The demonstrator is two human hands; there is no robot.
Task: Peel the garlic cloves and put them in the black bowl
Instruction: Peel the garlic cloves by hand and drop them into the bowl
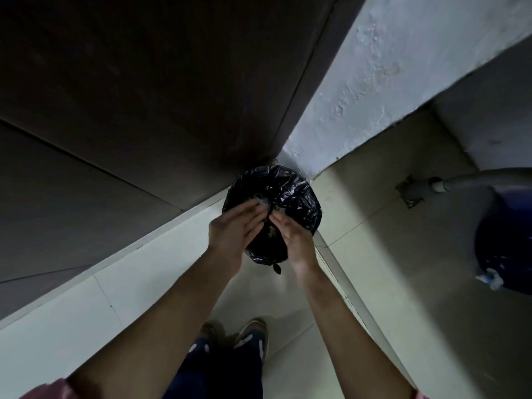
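Both my hands hover over a small bin lined with a black plastic bag (290, 194) that stands on the floor in a corner. My left hand (234, 226) has its fingers straight, pointing to the right over the bin's mouth. My right hand (293, 237) faces it, palm inward, fingers relaxed, and the fingertips of the two hands nearly meet. A small pale scrap (260, 201) shows by my left fingertips; I cannot tell what it is. No garlic clove and no black bowl is in view.
A dark door or panel (144, 96) rises on the left and a pale rough wall (374, 82) on the right. A blue container (506, 240) and a grey pipe (466, 182) stand at the right. My shoes (236, 338) are on the pale tiled floor.
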